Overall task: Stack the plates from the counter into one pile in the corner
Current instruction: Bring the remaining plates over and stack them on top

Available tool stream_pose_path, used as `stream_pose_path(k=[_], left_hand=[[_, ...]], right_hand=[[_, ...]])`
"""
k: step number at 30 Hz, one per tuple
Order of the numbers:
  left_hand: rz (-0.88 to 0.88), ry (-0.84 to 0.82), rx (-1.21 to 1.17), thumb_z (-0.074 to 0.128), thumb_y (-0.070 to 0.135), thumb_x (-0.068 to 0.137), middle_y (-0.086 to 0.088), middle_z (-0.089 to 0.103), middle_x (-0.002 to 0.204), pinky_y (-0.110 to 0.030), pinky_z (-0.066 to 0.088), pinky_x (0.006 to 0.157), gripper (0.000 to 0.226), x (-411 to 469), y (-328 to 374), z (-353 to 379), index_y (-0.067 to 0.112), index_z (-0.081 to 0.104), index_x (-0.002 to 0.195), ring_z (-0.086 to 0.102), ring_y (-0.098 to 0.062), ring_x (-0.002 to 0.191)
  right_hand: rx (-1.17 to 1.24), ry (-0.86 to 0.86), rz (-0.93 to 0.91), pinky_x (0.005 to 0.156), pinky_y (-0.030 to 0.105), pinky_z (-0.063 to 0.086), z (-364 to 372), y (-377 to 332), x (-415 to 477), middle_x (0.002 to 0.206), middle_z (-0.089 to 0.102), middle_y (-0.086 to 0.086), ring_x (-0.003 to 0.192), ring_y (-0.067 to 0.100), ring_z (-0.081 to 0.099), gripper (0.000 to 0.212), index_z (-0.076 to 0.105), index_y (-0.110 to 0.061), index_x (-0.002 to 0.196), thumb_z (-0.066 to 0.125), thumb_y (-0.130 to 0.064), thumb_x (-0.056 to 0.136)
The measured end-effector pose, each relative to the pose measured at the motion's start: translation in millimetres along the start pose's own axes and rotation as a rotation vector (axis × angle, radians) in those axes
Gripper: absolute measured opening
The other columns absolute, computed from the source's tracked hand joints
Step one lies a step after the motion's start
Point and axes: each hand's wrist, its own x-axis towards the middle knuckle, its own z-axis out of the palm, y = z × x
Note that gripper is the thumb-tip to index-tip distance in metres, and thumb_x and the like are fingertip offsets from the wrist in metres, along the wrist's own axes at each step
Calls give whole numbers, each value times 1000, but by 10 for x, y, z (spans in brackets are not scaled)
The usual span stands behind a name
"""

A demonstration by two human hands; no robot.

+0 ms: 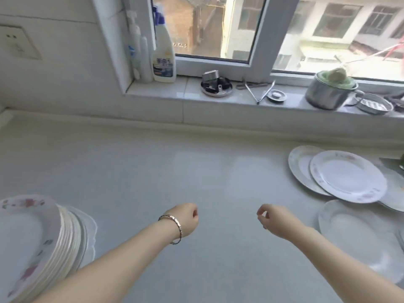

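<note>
Hovering over the tabletop (175,171), the left grip (187,219) and right grip (271,219) are both curled small and hold nothing. Loose plates (347,176) lie far right. 1 near plate (358,235) sits closest to the right grip, while the tall pile (32,243) stands near left, by the left arm.

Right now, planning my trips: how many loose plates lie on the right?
4 seen: back plate, top plate overlapping it, edge plate beneath, near plate. More may hide off-frame.
</note>
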Motion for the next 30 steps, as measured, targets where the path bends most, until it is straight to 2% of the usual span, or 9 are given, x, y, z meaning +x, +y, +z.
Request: stream_pose_path(k=[5, 9, 13, 16, 18, 22, 25, 28, 30], left_hand=[[0, -48, 79, 38, 22, 91, 2, 55, 89, -25, 40, 72, 12, 484, 787, 393, 23, 48, 84, 52, -21, 82], [-53, -42, 80, 38, 19, 91, -1, 56, 89, -26, 40, 73, 12, 786, 1388, 679, 20, 49, 86, 51, -22, 82], [-127, -11, 89, 37, 19, 91, -1, 57, 89, -26, 40, 72, 12, 957, 1837, 911, 20, 48, 86, 51, -23, 82], [-192, 22, 60, 39, 17, 91, -1, 59, 88, -28, 44, 74, 13, 1015, 2002, 1012, 19, 50, 85, 54, -23, 82], [-234, 40, 22, 40, 17, 90, -3, 62, 86, -29, 46, 74, 13, 1026, 2039, 1046, 19, 51, 83, 57, -24, 81], [-319, 66, -29, 40, 15, 89, -6, 68, 88, -31, 50, 77, 16, 1040, 2042, 1041, 19, 52, 79, 62, -26, 83], [-371, 90, -70, 41, 14, 88, -7, 69, 87, -32, 52, 77, 18, 1050, 1999, 990, 19, 53, 76, 66, -28, 86], [-416, 101, -110, 42, 13, 87, -8, 71, 88, -34, 54, 77, 21, 1029, 1931, 912, 21, 53, 71, 68, -29, 88], [-432, 133, -139, 43, 13, 87, -9, 71, 89, -36, 54, 78, 23, 995, 1866, 857, 22, 53, 69, 69, -30, 88]], right_hand=[[93, 14, 144, 76, 27, 46, -193, 1132, -64, 101, 68, 2, 87, 21, 59, 17, 59, -23, 101, 45, -25, 92], [225, 36, 224, 72, 29, 49, -401, 1963, 74, 73, 63, -4, 65, 16, 57, 11, 57, -21, 88, 47, -22, 90], [390, 149, 351, 79, 32, 49, -606, 2643, 363, 89, 66, 11, 90, 30, 64, 14, 55, -20, 75, 48, -19, 87], [601, 285, 534, 76, 29, 38, -770, 3033, 680, 105, 63, 23, 104, 36, 59, 26, 62, -1, 100, 47, -21, 90], [887, 305, 698, 80, 33, 43, -867, 3195, 853, 108, 61, 20, 93, 33, 57, 43, 58, 1, 114, 51, -30, 85], [1384, 381, 790, 89, 42, 52, -917, 3353, 1099, 101, 58, 12, 86, 27, 55, 7, 56, -8, 82, 57, -15, 84], [1427, 468, 764, 94, 53, 49, -886, 3412, 1192, 105, 65, 22, 81, 27, 54, 24, 51, -11, 59, 58, -10, 82], [1622, 461, 707, 92, 48, 50, -932, 3359, 1169, 82, 62, 11, 68, 23, 56, 3, 60, -1, 87, 57, -2, 87], [1739, 436, 639, 86, 40, 51, -960, 3336, 1147, 75, 59, 5, 66, 16, 56, 24, 58, 0, 112, 55, 3, 88]])
